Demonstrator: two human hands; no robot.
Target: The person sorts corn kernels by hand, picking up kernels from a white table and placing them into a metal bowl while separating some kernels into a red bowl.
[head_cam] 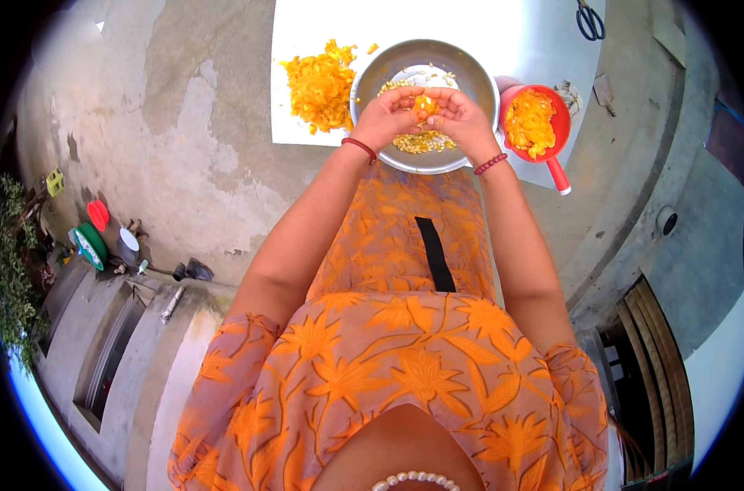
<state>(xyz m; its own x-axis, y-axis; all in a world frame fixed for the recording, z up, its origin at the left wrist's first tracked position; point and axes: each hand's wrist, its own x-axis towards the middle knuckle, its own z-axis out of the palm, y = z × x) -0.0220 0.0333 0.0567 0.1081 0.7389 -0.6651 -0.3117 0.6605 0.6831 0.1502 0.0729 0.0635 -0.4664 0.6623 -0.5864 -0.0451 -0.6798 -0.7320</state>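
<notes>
Over a wide metal bowl [485, 116], my left hand [391, 113] and my right hand [457, 116] meet at their fingertips. Between them they hold a small clump of orange pumpkin pulp [426, 105] with pale seeds in it. Many pale pumpkin seeds [422, 142] lie in the bowl below and behind the hands. Left of the bowl, a heap of orange pulp [321, 89] rests on a white sheet [403, 18]. On the right stands a red handled strainer or scoop [563, 126] with more seedy pulp [530, 123].
Black-handled scissors [590, 22] lie at the far right of the sheet. A crumpled cloth [568, 97] is beside the red container. A flat tool [604, 93] lies on the concrete floor [224, 141]. Tubs, including a green one [91, 245], stand far left.
</notes>
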